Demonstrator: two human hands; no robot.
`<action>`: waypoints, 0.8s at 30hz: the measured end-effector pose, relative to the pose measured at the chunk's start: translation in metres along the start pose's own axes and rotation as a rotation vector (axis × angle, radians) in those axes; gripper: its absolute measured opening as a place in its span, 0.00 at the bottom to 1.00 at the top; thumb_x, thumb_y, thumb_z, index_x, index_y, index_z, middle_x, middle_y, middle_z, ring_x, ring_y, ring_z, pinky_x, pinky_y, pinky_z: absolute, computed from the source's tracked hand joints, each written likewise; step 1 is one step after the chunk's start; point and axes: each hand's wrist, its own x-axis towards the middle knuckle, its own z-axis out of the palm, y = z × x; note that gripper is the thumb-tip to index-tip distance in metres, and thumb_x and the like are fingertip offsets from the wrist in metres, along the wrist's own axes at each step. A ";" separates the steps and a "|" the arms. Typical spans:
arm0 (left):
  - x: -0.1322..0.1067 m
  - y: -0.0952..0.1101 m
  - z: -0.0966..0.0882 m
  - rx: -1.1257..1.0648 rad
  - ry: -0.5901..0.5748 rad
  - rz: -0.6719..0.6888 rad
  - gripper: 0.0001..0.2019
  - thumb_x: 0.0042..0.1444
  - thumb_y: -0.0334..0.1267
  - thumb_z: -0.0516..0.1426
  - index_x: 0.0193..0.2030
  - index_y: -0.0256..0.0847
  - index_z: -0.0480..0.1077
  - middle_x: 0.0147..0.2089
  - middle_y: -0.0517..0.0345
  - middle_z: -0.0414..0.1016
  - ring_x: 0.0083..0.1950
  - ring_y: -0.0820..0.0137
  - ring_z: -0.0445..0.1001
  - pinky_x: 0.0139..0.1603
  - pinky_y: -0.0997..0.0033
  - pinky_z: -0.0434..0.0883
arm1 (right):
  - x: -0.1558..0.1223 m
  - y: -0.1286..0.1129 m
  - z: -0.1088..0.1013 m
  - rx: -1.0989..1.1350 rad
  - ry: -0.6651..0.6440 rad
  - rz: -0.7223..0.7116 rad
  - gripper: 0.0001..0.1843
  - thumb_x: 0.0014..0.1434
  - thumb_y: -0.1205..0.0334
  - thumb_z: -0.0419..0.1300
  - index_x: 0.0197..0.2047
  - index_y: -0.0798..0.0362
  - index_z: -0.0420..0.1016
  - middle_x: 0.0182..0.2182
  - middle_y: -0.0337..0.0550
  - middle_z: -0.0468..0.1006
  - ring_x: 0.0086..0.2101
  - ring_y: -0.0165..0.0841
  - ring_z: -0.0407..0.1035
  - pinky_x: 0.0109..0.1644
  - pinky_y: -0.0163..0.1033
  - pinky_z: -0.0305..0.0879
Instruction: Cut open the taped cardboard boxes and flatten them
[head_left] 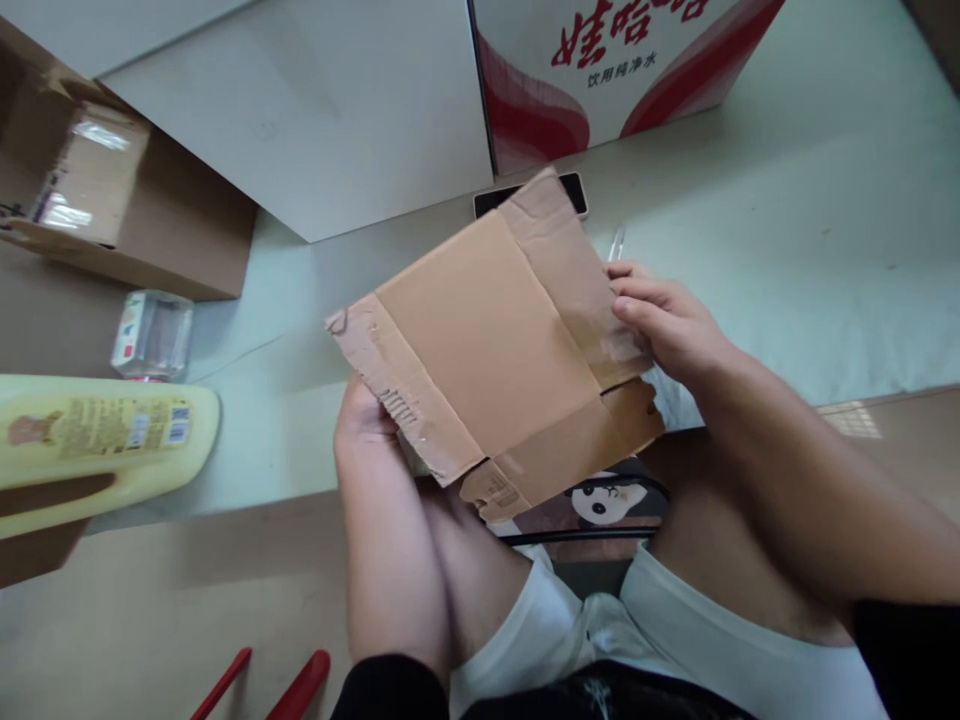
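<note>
A creased piece of brown cardboard (pixel 480 330) with torn edges and folded flaps is held up over the front of the table, tilted. My left hand (pixel 361 412) grips its left edge from below, with most of the fingers hidden behind it. On the opposite side my right hand (pixel 660 315) pinches the right flap, its thumb partly out of sight. Just behind the cardboard's upper corner lies a dark-screened phone (pixel 576 194), partly covered. A thin clear object (pixel 616 243) shows near my right fingertips.
A white box (pixel 322 110) and a red-and-white carton (pixel 540 110) stand at the back of the pale green table (pixel 810 240). At left are an open brown box (pixel 187 210), a clear container (pixel 161 335) and a large yellow bottle (pixel 202 430). Below the cardboard sits a panda-printed item (pixel 600 502).
</note>
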 end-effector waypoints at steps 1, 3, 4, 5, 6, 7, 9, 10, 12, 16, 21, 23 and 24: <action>0.002 -0.001 0.000 0.041 -0.007 -0.011 0.13 0.44 0.42 0.71 0.34 0.40 0.78 0.36 0.54 0.85 0.43 0.54 0.84 0.54 0.50 0.81 | 0.000 -0.002 0.000 0.049 -0.044 0.010 0.18 0.54 0.41 0.67 0.30 0.47 0.81 0.43 0.43 0.81 0.51 0.44 0.74 0.56 0.50 0.73; 0.005 -0.003 0.001 0.075 -0.007 -0.018 0.15 0.36 0.40 0.73 0.31 0.39 0.78 0.35 0.53 0.85 0.39 0.56 0.83 0.50 0.50 0.82 | -0.001 -0.005 0.002 0.144 -0.120 0.073 0.19 0.53 0.38 0.68 0.35 0.45 0.82 0.43 0.43 0.82 0.51 0.46 0.76 0.54 0.51 0.75; 0.006 -0.004 0.002 0.079 -0.007 -0.011 0.16 0.34 0.40 0.73 0.30 0.38 0.78 0.35 0.53 0.85 0.36 0.57 0.83 0.49 0.51 0.83 | -0.002 -0.006 0.003 0.173 -0.124 0.100 0.20 0.53 0.37 0.69 0.36 0.45 0.82 0.41 0.43 0.82 0.49 0.46 0.77 0.51 0.51 0.76; 0.006 -0.004 0.002 0.079 -0.010 -0.009 0.16 0.33 0.40 0.73 0.30 0.38 0.78 0.35 0.52 0.85 0.35 0.58 0.83 0.47 0.52 0.83 | -0.003 -0.006 0.004 0.190 -0.107 0.117 0.21 0.51 0.36 0.70 0.37 0.44 0.82 0.39 0.43 0.82 0.46 0.45 0.78 0.49 0.51 0.77; 0.007 -0.005 0.003 0.078 -0.015 -0.008 0.16 0.34 0.41 0.73 0.31 0.37 0.79 0.36 0.52 0.85 0.34 0.59 0.82 0.45 0.53 0.83 | -0.003 -0.006 0.005 0.199 -0.080 0.130 0.22 0.50 0.36 0.71 0.37 0.44 0.82 0.38 0.42 0.82 0.44 0.45 0.78 0.47 0.50 0.78; 0.006 -0.005 0.004 0.078 -0.018 -0.011 0.16 0.36 0.42 0.72 0.32 0.38 0.79 0.36 0.52 0.85 0.34 0.59 0.83 0.43 0.55 0.83 | -0.004 -0.005 0.005 0.210 -0.056 0.144 0.22 0.48 0.36 0.72 0.36 0.45 0.82 0.36 0.42 0.82 0.41 0.44 0.79 0.44 0.49 0.79; 0.006 -0.004 0.007 0.076 -0.017 -0.027 0.14 0.43 0.43 0.70 0.35 0.38 0.79 0.36 0.51 0.85 0.36 0.58 0.84 0.41 0.57 0.83 | -0.005 -0.004 0.006 0.246 -0.057 0.201 0.23 0.47 0.36 0.73 0.32 0.46 0.81 0.31 0.41 0.82 0.35 0.42 0.78 0.39 0.48 0.79; 0.005 -0.003 0.009 0.068 -0.011 -0.038 0.13 0.46 0.44 0.68 0.36 0.39 0.80 0.36 0.50 0.85 0.39 0.56 0.84 0.42 0.56 0.83 | -0.005 -0.003 0.006 0.262 -0.067 0.234 0.23 0.47 0.37 0.73 0.32 0.47 0.80 0.30 0.41 0.81 0.33 0.41 0.78 0.36 0.47 0.78; 0.002 0.000 0.016 0.027 -0.001 -0.028 0.15 0.54 0.50 0.64 0.38 0.40 0.79 0.36 0.49 0.85 0.46 0.52 0.85 0.47 0.53 0.83 | -0.005 -0.001 0.008 0.267 -0.046 0.255 0.22 0.48 0.39 0.73 0.34 0.48 0.81 0.30 0.41 0.82 0.31 0.39 0.77 0.34 0.45 0.77; -0.006 0.007 0.027 -0.054 -0.122 0.117 0.31 0.59 0.67 0.54 0.47 0.40 0.78 0.47 0.44 0.84 0.66 0.48 0.75 0.61 0.46 0.77 | -0.003 0.003 0.014 0.228 0.111 0.120 0.23 0.50 0.43 0.73 0.45 0.47 0.79 0.37 0.40 0.84 0.38 0.39 0.79 0.40 0.44 0.78; -0.012 0.003 0.024 0.072 -0.167 0.139 0.26 0.35 0.47 0.76 0.41 0.39 0.78 0.42 0.46 0.85 0.63 0.43 0.78 0.62 0.47 0.77 | 0.000 0.012 0.015 0.181 0.189 0.056 0.37 0.52 0.46 0.72 0.63 0.36 0.65 0.44 0.37 0.82 0.38 0.36 0.78 0.39 0.42 0.75; -0.011 0.002 0.022 0.068 -0.109 0.172 0.23 0.35 0.41 0.76 0.39 0.40 0.77 0.39 0.48 0.85 0.59 0.46 0.81 0.62 0.49 0.78 | 0.002 0.015 0.010 0.180 0.229 0.071 0.36 0.54 0.48 0.71 0.63 0.34 0.63 0.45 0.37 0.82 0.37 0.35 0.78 0.37 0.41 0.74; -0.010 0.003 0.022 0.038 -0.072 0.229 0.21 0.37 0.41 0.75 0.38 0.41 0.77 0.39 0.49 0.85 0.59 0.48 0.81 0.62 0.51 0.78 | 0.004 0.016 0.006 0.194 0.262 0.084 0.32 0.54 0.48 0.69 0.61 0.35 0.65 0.45 0.38 0.82 0.36 0.34 0.78 0.37 0.40 0.74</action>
